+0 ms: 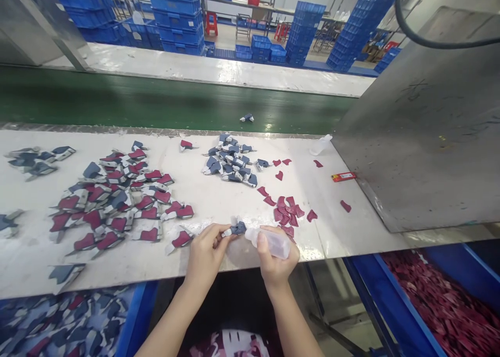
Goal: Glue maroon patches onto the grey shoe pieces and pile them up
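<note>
My left hand (208,249) pinches a small blue-grey and white plastic part (238,228) by its white end, just over the front of the white table (219,201). In my right hand (276,260) is a translucent squeeze bottle (275,244), tilted so its nozzle points left at the part. Whether the nozzle touches the part I cannot tell. Beyond my right hand lies a loose pile of small maroon pieces (287,210). Similar blue-grey and white parts form a heap (230,162) farther back. To the left spreads a larger heap of parts with maroon faces (117,195).
Behind the table runs a green conveyor belt (175,99) carrying one part (247,117). A metal housing (429,123) bounds the right side, near a red packet (344,176). Below stand blue bins, the left (135,318) with mixed parts, the right (406,307) with maroon pieces.
</note>
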Demonstrator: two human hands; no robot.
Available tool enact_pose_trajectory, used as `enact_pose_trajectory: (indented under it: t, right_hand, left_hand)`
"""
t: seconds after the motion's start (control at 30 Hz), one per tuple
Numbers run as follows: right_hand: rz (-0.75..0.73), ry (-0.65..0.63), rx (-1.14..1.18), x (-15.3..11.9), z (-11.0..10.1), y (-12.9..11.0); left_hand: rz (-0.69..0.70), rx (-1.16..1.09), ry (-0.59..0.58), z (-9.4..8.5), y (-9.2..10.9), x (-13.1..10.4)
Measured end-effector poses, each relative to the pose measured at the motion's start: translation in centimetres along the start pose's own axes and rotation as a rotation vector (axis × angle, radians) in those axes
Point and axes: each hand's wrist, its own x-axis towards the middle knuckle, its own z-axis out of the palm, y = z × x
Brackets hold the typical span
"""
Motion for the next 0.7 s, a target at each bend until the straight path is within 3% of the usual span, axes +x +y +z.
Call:
enact_pose_trajectory:
  t: [0.7]
  right_hand:
    - [0.017, -0.098, 0.064, 0.51, 0.07, -0.16]
  left_hand:
    - [0.012, -0.015, 0.019, 0.09, 0.01, -0.01]
